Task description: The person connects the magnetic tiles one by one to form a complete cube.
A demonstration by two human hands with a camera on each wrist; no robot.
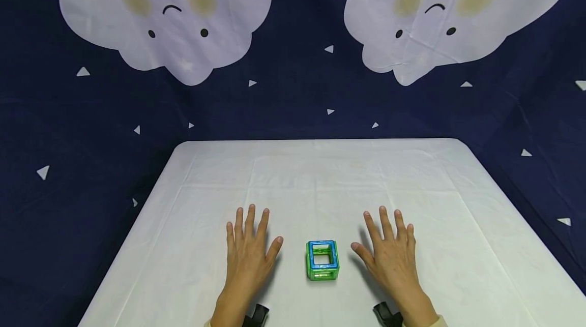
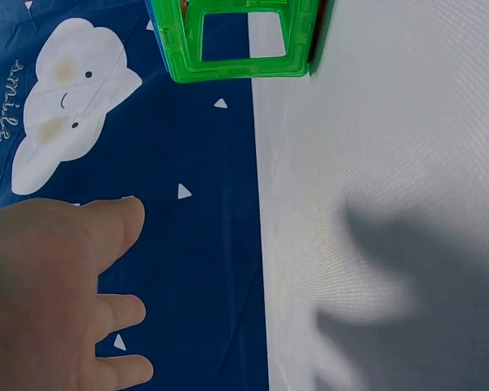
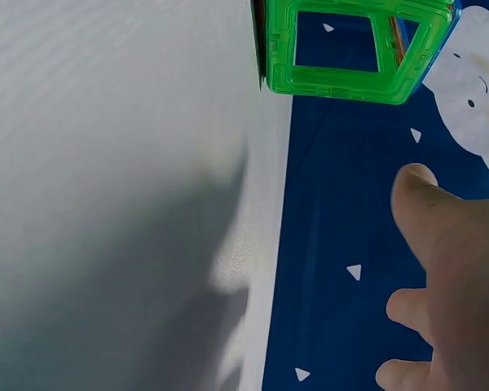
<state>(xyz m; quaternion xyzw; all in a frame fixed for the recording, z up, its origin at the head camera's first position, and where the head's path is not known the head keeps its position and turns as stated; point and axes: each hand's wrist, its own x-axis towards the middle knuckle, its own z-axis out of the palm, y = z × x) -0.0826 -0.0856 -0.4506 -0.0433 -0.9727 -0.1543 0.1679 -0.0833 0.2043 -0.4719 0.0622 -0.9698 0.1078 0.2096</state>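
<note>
A small cube of see-through plastic frame tiles (image 1: 322, 274), green at the sides and blue on top, stands on the white table between the two hands. To its left, my left hand (image 1: 248, 258) is held with fingers spread and straight, apart from the cube. On the other side, my right hand (image 1: 391, 261) is spread the same way and holds nothing. Green side tiles of the cube show at the top of the left wrist view (image 2: 236, 68) and of the right wrist view (image 3: 338, 81). Both hands cast shadows on the cloth.
A white cloth with fold creases covers the table (image 1: 316, 174), which has rounded far corners. Behind it hangs a dark blue curtain (image 1: 293, 103) with white clouds (image 1: 165, 52) and small triangles. A black strap piece (image 1: 260, 313) shows at the left wrist, another (image 1: 385, 311) at the right.
</note>
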